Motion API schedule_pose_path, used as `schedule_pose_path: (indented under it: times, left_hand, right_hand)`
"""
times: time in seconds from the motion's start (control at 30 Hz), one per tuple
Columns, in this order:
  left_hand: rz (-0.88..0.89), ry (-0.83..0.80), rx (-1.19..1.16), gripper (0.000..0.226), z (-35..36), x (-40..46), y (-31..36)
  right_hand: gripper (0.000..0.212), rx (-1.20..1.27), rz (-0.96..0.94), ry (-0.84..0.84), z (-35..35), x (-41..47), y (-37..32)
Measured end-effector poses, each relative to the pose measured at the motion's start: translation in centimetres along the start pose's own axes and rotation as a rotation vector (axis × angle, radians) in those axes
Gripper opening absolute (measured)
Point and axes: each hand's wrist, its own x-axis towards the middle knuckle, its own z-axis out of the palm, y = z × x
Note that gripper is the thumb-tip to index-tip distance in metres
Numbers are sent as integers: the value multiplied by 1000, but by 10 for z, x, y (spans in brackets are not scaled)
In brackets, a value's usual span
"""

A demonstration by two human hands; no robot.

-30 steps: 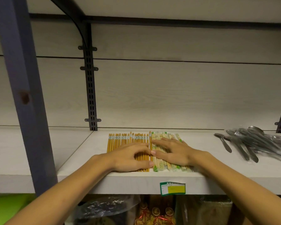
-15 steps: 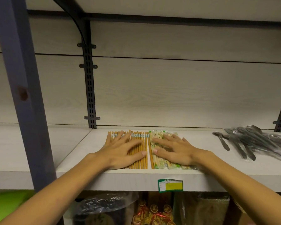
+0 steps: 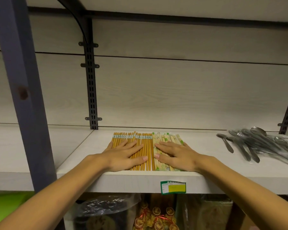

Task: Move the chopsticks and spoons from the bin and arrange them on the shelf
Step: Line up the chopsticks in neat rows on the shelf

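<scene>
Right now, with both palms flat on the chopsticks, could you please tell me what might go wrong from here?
1. The near ends of the brown wooden chopsticks and pale paper-wrapped chopsticks lie at the front edge of the white shelf; if the left hand or right hand drags back, some could slide off.
2. The loose heap of plastic-wrapped metal spoons looks untidy and may shift if bumped.

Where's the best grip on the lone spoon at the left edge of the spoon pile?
Probably the handle of the lone spoon, pinched across its width from above, coming from the left. It lies flat on the shelf apart from the spoon pile, bowl toward the back wall, so that side has bare shelf for the fingers.
</scene>
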Motion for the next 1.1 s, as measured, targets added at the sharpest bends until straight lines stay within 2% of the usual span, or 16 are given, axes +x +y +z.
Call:
schedule_pose_path:
  times: [0.1, 0.17, 0.33, 0.4, 0.53, 0.6, 0.77, 1.1]
  left_hand:
    - [19, -8, -4, 86, -1, -2, -3]
    - [26, -7, -1, 92, -3, -3, -7]
    - [3, 0, -16, 90, -3, -3, -13]
    - [26, 0, -37, 93, -3, -5, -13]
    - [51, 119, -53, 76, -7, -6, -11]
    - [85, 146, -66, 75, -9, -3, -7]
    - [108, 25, -8, 78, -1, 5, 4]
    - [105, -3, 20, 80, 2, 8, 0]
  right_hand:
    - [79, 37, -16, 58, -1, 1, 1]
    - [82, 14, -27, 50, -2, 3, 1]
    - [92, -9, -12, 31, -3, 10, 2]
    - [90, 6, -3, 18, -5, 8, 1]
    - [82, 28, 12, 38, -11, 4, -4]
    - [78, 20, 1, 39, -11, 5, -8]
    - [71, -12, 36, -39, -2, 6, -11]
    - [69, -51, 44, -51, 2, 5, -11]
